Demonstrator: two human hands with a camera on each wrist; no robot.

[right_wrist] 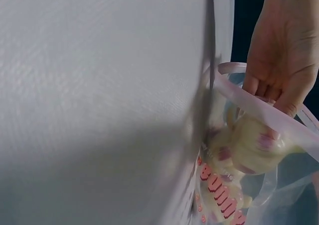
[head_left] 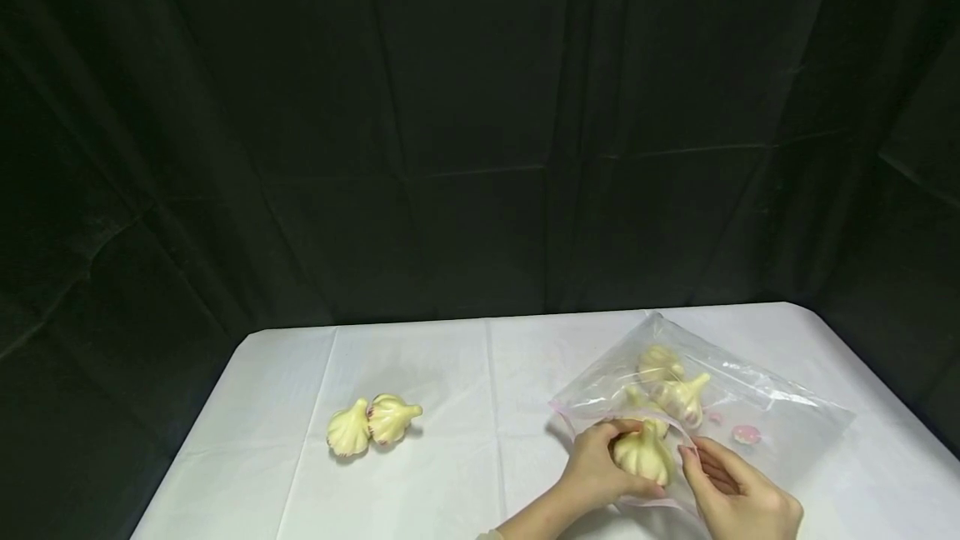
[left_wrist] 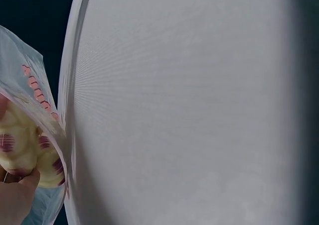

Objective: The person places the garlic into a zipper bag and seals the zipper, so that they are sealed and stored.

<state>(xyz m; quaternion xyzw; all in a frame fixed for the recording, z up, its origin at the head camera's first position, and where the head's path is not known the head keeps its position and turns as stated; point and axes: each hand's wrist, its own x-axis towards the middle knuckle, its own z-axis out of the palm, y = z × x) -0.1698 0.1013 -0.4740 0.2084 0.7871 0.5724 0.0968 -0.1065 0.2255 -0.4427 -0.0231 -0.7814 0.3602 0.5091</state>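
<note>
A garlic bulb (head_left: 645, 454) sits in the grip of my left hand (head_left: 596, 469), thumb on its near side and fingers on its far side, at the mouth of a clear zip bag (head_left: 795, 411). My right hand (head_left: 742, 494) pinches the bag's pink-edged rim (right_wrist: 271, 113) between thumb and fingertips, to the right of that bulb. Several other bulbs lie inside the bag, among them one garlic bulb (head_left: 682, 398) with its stem pointing up and right. In the left wrist view, fingers touch a purple-marked garlic bulb (left_wrist: 17, 143) within the bag opening.
Two more bulbs, a left one (head_left: 348, 429) and a right one (head_left: 392, 419), touch each other on the left part of the white-covered table (head_left: 420, 498). A black curtain (head_left: 480, 132) hangs behind and along both sides. Red lettering (right_wrist: 222, 192) is printed on the bag.
</note>
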